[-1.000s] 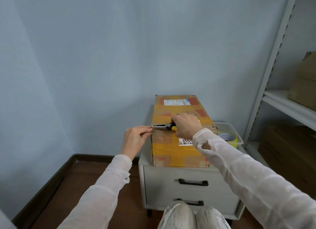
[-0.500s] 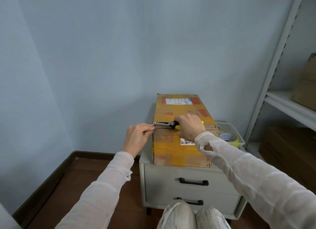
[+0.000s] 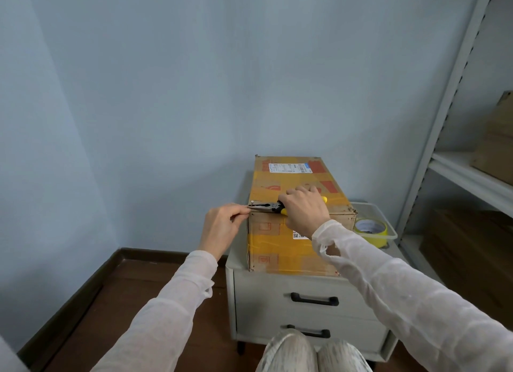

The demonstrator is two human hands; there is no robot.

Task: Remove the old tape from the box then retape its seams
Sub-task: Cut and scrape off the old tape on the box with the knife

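A long cardboard box [image 3: 288, 249] wrapped in yellow tape, with a white label on top, lies on a small white drawer cabinet [image 3: 305, 291]. My right hand [image 3: 304, 210] grips yellow-handled pliers [image 3: 270, 206] laid along the box's near top edge, jaws pointing left at the front left corner. My left hand [image 3: 222, 227] is at that corner, fingertips pinched on a small strip of tape at the pliers' tip. A roll of yellow tape [image 3: 370, 230] sits to the right of the box.
The tape roll lies in a clear plastic tray [image 3: 387, 224] on the cabinet's right side. A grey metal shelf unit [image 3: 455, 99] with cardboard boxes stands at the right. Blue walls close the corner behind; brown floor lies at the left. My knees show at the bottom.
Both hands have stayed at the box's front left corner with the pliers. The view has shifted slightly; no clear movement of the tape.
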